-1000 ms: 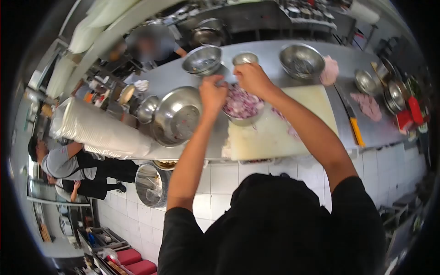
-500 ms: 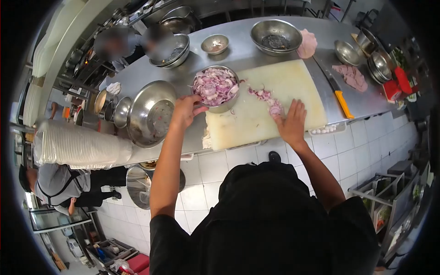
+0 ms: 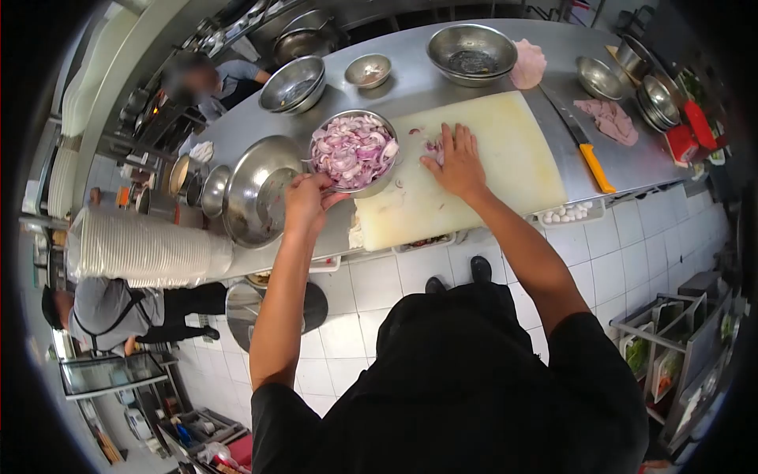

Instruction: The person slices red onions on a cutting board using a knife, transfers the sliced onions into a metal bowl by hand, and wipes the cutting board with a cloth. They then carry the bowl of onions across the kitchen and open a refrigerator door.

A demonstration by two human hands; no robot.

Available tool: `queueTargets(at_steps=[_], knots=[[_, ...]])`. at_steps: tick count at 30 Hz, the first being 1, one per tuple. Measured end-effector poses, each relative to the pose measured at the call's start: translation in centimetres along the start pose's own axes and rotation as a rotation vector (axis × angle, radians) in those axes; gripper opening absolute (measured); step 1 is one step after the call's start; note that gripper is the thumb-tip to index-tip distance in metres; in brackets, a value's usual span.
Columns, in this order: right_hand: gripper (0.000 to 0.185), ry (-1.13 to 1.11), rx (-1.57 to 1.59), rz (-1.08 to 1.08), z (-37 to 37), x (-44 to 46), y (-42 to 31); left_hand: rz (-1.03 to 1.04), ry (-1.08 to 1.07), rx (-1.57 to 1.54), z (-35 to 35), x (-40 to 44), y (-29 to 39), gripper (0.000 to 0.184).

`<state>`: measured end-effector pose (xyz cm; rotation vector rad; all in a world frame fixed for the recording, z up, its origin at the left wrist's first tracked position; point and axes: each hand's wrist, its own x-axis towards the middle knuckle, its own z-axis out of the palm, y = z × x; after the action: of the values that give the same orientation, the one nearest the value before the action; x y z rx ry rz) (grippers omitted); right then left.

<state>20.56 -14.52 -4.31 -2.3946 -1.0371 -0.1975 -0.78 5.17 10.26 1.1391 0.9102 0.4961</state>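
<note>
A metal bowl heaped with sliced red onion point(image 3: 353, 152) stands at the left edge of the pale cutting board point(image 3: 505, 170). My left hand point(image 3: 306, 201) grips the rim of this bowl at its near left side. On the board, my right hand point(image 3: 458, 162) lies with its fingers spread, over a few onion pieces point(image 3: 432, 150) that are partly hidden under it. A knife with a yellow handle point(image 3: 596, 167) lies on the metal table right of the board.
A large metal bowl point(image 3: 264, 189) is on the left, beside stacked containers in plastic point(image 3: 146, 246). Farther back stand metal bowls point(image 3: 472, 54) and a small bowl point(image 3: 368, 71). Pink cloths point(image 3: 612, 122) lie at the right. One person point(image 3: 118, 316) stands left; another point(image 3: 229, 83) is behind the table.
My right hand has moved left and away from me across the board, with the onion pieces now near the bowl. The onion bowl and my left hand have shifted slightly left.
</note>
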Motion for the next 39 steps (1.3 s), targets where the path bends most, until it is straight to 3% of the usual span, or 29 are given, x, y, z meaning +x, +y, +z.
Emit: queueTargets(at_steps=[9,13,17,18,21,24,27,34,39], knots=[[0.058,0.024,0.103,-0.314,3.5,4.7,0.9,0.019,0.161,-0.100,-2.0,-11.8,0.6,0.007],[0.045,0.085,0.282,-0.383,-0.4,3.0,-2.1,0.020,0.235,-0.137,0.0,-13.8,0.1,0.006],[0.027,-0.082,0.442,-0.458,-2.2,0.6,-4.1,0.048,0.301,-0.089,1.9,-15.3,-0.2,0.004],[0.022,-0.030,0.484,-0.420,-1.7,0.8,-4.1,0.044,0.315,-0.067,2.0,-15.9,-0.2,0.003],[0.022,0.072,0.401,-0.467,-0.4,2.9,-1.7,0.047,0.353,-0.044,1.6,-17.6,-0.5,0.003],[0.023,0.024,0.565,-0.271,-1.5,5.2,1.2,0.034,0.404,-0.053,0.8,-19.8,-1.8,0.003],[0.024,0.184,0.397,-0.295,0.2,7.1,3.9,-0.004,0.447,-0.031,0.9,-22.4,-3.2,0.005],[0.038,0.039,0.409,-0.360,2.6,8.4,2.2,-0.146,0.459,-0.119,2.6,-26.4,-9.9,0.011],[0.020,-0.011,0.376,-0.464,3.4,7.5,1.6,-0.257,0.448,-0.197,5.2,-26.5,-16.8,0.019]])
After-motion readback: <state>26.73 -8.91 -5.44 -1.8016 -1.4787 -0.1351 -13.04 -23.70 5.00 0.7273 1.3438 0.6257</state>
